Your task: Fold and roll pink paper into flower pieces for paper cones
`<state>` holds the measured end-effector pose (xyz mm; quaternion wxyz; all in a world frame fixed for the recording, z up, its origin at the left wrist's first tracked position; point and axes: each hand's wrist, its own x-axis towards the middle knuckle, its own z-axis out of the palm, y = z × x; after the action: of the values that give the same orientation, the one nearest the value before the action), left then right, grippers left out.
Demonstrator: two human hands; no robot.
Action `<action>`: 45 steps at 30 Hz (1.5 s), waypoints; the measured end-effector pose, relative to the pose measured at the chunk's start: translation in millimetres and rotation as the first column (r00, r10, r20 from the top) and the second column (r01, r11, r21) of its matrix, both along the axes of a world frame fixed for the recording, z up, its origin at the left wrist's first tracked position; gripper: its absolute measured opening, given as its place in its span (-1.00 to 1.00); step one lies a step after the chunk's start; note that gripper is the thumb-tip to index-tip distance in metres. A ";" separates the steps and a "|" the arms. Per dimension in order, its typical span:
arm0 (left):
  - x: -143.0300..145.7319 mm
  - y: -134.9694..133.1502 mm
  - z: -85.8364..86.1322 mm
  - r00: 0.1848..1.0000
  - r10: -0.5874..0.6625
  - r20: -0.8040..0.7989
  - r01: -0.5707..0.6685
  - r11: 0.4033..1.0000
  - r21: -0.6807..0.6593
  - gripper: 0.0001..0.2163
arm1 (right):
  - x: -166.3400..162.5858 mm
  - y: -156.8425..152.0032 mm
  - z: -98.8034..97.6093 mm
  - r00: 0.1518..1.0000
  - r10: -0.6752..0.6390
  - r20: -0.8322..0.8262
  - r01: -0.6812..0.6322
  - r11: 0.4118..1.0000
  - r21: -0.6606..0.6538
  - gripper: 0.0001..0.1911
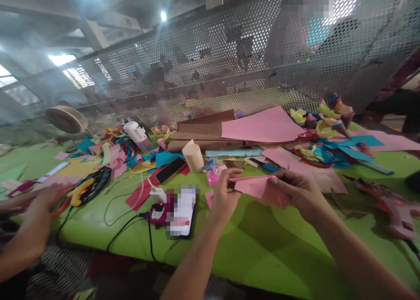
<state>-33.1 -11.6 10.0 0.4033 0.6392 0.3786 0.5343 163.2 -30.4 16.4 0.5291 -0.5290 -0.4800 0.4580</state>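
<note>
Above the green table, a piece of pink paper (259,187) with a fold along its top is stretched between my two hands. My left hand (227,193) grips its left end, fingers curled behind it. At the other end, my right hand (297,188) pinches the paper with the thumb on the near side. Just beyond my left hand lies a bright pink scrap (213,178). A phone with a lit screen (183,212) rests left of my left forearm. Off to the right of my right hand, a pink glue gun (393,206) lies on the table.
A purple power strip (160,214) with a white charger and cables sits left of the lit phone. Behind are a dark phone (170,170), a cream paper roll (193,157) and pink sheets (262,125). A co-worker's hands (46,197) are at far left, near a yellow-handled tool (78,192).
</note>
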 end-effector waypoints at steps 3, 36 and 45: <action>1.1 -0.6 -0.7 0.998 0.035 -0.050 -0.036 0.999 -0.017 -0.65 | -1.6 -0.3 -0.9 0.979 -0.046 0.200 0.011 0.985 0.174 -0.59; 18.3 -19.9 -15.3 0.922 0.251 -0.295 -0.122 0.911 0.394 -0.79 | -45.8 -15.2 -16.7 0.930 0.004 -0.366 -0.007 1.000 -0.006 -0.60; 19.9 -14.7 -1.0 0.957 -0.258 0.133 0.275 0.952 -0.132 -0.52 | -28.2 -6.4 -10.2 0.943 -0.234 -0.239 0.237 0.971 -0.017 -0.68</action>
<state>-13.3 -26.3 9.0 0.5393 0.6211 0.3040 0.4806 135.0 -36.8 6.2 0.6370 -0.5204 -0.3489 0.4491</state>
